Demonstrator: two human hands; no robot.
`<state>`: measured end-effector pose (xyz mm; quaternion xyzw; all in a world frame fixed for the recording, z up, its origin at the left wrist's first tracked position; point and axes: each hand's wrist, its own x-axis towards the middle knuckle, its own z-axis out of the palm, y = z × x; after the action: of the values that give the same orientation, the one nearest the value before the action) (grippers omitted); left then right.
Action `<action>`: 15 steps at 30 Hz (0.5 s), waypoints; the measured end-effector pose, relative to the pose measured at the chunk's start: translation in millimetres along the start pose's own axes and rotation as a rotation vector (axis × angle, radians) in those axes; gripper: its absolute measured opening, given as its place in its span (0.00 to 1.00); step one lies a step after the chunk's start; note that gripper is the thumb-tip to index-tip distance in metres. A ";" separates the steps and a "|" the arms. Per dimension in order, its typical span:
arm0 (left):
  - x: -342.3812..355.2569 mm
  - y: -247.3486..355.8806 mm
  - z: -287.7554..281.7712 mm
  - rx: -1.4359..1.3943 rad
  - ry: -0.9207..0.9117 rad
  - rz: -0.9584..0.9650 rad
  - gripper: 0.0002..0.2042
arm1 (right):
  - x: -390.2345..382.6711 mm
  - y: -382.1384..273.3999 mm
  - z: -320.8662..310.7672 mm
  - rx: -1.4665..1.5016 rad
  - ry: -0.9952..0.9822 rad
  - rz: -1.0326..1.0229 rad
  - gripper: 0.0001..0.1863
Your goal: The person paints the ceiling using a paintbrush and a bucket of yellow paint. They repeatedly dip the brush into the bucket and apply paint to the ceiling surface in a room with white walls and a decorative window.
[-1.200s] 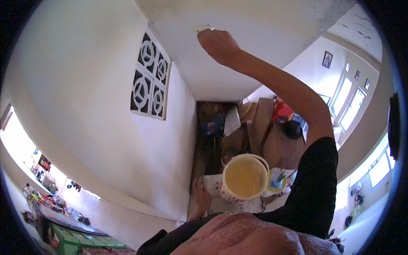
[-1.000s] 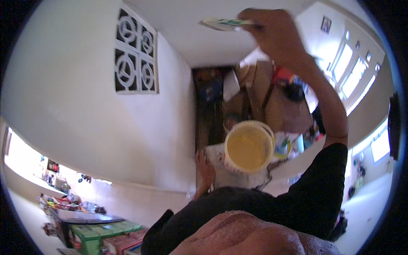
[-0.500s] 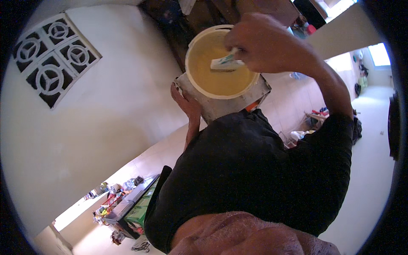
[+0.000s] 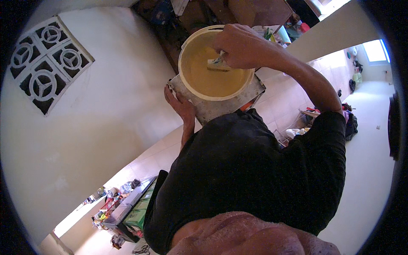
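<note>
While the right hand (image 4: 239,47) is inside the far right part of the bucket's mouth, its fingers are curled together around the handle of a flat brush (image 4: 217,65), pinching it; the brush is within the rim of the white bucket (image 4: 216,98), above or in the yellowish paint (image 4: 212,85), though I cannot tell whether its bristles touch the surface; the bucket stands on a worn grey board (image 4: 212,111), near its far edge; the left hand (image 4: 182,105) lies at the board's left edge, its fingers slightly spread, though I cannot tell whether they clamp it from below; to the left rises a pale wall (image 4: 119,97) with a white openwork vent (image 4: 47,58) in its far part; the black shirt (image 4: 255,170) fills the near middle; brown furniture (image 4: 257,15) stands at the far side, and pale floor tiles (image 4: 276,100) show to the right of the board.
</note>
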<state>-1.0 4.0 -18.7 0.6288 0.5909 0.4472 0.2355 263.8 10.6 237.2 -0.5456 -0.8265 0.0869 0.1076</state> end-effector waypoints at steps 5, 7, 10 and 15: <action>-1.1 -5.4 -1.5 -0.017 -0.003 0.036 0.24 | -2.9 -1.9 -14.5 0.340 -0.103 0.102 0.14; 0.3 -6.6 0.3 -0.039 -0.007 0.066 0.24 | -5.5 -1.0 -17.9 0.492 -0.177 0.163 0.14; 0.1 -8.0 2.9 -0.101 -0.005 -0.008 0.24 | -6.9 -0.6 -28.5 0.587 -0.181 0.258 0.11; -2.5 -8.3 0.7 -0.053 0.006 -0.032 0.25 | -20.7 -6.7 -33.5 -0.064 0.076 0.001 0.15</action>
<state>-4.5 3.4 -26.6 0.6115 0.5896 0.4608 0.2571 274.9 -10.2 269.5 -0.5521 -0.8239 0.0397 0.1213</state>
